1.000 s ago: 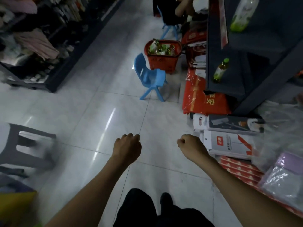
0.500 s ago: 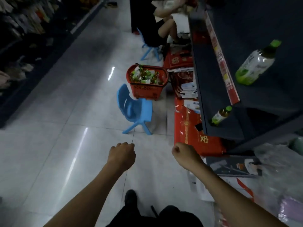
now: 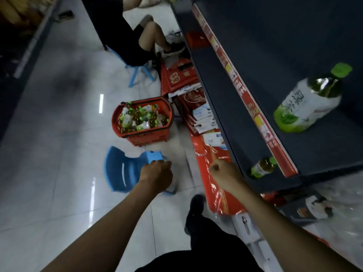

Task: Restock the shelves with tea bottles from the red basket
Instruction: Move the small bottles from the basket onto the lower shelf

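Tea bottles (image 3: 141,118), green-capped, lie heaped in the red basket (image 3: 143,135) on the tiled floor.

Head view, the only one.
- Basket sits at about 12 o'clock from the left hand (image 3: 156,176), at about 11 o'clock from the right hand (image 3: 225,173). Well apart from both; nothing reachable without stepping closer.
- Blue plastic chair (image 3: 119,169) stands between the left hand and the basket, right under the left fist from this angle. Contact with the chair: cannot tell.
- Left hand looks the nearer of the two to the basket, and more in line with it.
- Bottles lie jumbled, long axes pointing every way; no single grip direction to plan on yet.
- Both hands curled into loose fists, knuckles up, holding nothing.
- Dark shelf unit (image 3: 235,107) runs along the right, at 1 to 3 o'clock. One large tea bottle (image 3: 310,101) stands on the upper shelf; one small tea bottle (image 3: 262,167) on the lower shelf, just beside the right hand. Most shelf space bare.
- Red packages (image 3: 214,173) line the floor at the shelf foot. Another person sits on a second blue chair beyond the basket.

Judgement: walking-up stage. Next move likely needs a path round the chair, then a stoop with the left hand leading.
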Demonstrator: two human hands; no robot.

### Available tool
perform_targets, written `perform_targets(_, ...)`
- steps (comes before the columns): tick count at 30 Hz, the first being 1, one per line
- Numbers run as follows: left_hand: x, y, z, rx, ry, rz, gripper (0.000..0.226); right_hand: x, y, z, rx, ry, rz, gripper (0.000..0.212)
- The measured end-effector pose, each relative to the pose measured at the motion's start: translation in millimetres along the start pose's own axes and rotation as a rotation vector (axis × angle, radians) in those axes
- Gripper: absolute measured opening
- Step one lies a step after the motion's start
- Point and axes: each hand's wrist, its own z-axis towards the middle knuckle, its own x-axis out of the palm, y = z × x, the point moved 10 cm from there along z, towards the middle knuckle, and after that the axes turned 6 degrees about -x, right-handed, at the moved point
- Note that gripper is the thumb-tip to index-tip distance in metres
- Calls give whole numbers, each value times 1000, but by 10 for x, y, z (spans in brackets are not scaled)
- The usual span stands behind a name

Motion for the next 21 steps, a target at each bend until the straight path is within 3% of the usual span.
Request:
perform_targets(7, -1096, 184, 1378, 40, -169, -15, 25, -902, 551, 1322, -22, -89, 25, 20)
perform_targets(14, -1435, 145, 2620, 113, -50, -97, 19, -1341, 781, 2320, 17, -158, 104, 18)
perform_targets(21, -1334, -216, 4314, 303, -26, 75, 25, -1492, 557, 3709, 124, -241, 152, 13)
